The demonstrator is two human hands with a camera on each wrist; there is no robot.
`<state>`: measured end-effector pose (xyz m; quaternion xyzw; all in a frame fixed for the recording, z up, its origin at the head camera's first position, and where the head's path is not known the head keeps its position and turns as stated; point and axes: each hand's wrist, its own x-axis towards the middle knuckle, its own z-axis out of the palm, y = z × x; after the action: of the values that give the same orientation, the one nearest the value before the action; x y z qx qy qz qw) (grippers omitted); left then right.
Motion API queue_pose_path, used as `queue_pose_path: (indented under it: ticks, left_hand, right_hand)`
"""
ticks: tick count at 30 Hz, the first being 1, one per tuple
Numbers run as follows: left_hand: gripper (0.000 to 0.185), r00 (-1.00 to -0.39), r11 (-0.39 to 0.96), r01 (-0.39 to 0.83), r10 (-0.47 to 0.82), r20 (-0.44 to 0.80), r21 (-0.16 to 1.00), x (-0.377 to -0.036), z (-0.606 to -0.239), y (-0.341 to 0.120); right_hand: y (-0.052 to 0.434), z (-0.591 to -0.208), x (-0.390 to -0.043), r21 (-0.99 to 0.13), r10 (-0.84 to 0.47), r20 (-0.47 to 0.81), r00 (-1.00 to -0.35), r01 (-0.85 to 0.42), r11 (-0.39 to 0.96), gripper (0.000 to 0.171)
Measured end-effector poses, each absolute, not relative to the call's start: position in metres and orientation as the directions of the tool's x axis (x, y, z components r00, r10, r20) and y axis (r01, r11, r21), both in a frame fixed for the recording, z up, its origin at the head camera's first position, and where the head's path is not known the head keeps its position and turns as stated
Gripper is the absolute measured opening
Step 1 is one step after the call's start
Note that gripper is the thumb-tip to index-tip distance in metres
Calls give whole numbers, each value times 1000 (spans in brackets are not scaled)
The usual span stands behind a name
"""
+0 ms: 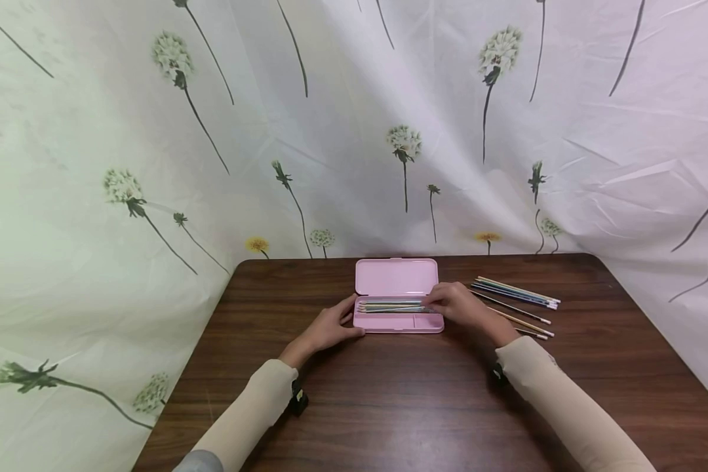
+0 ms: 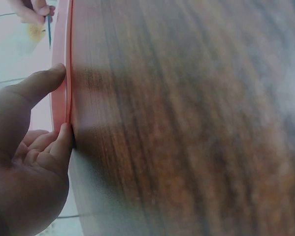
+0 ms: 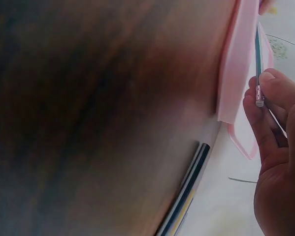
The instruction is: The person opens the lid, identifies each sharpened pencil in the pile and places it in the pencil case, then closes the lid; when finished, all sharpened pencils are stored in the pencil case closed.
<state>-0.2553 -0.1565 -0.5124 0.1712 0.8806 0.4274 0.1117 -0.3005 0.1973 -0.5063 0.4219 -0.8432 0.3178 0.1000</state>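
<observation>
A pink pencil case (image 1: pixel 383 321) lies with its lid (image 1: pixel 396 276) raised at the back. Several pencils (image 1: pixel 389 306) lie in its long rear compartment. At the case's left end, my left hand (image 1: pixel 328 324) holds it, thumb at the front corner and fingers along the side. Above the right end of the compartment, my right hand (image 1: pixel 457 305) pinches a teal pencil (image 3: pixel 258 54) near its eraser end, between thumb and fingers. The pencil's far end is hard to make out.
Right of the case, a group of pencils (image 1: pixel 516 293) lies on the brown wooden table (image 1: pixel 383 400), with a few more spread in front of it. My right forearm crosses near these. A white cloth with dandelion prints (image 1: pixel 354 164) hangs behind the table's back edge.
</observation>
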Motion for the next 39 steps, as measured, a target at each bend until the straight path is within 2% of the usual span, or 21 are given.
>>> queue_pose_path:
  ticks: [5,14,26,39]
  left_hand:
    - [89,-917,580,204,395,-53,789,-255,-512,-156]
    - [89,-919,580,198,390,-56,790,-255,-513,-156]
    - [89,-917,579,203,395,-54,790,-254,-511,-155]
    - [89,-917,590,201,393,-61,782,-254,-511,-155]
  right_hand:
    - [196,-512,-300,-452,-674,382,-632,-764,461,18]
    - [191,-510,-297,-328,-711,299,-636,-769,549,13]
    - [189,-506,-295,-349,-682,225,-696,-711,610,13]
    - [201,-490,-296,-354,-670,285,-685,-725,591,13]
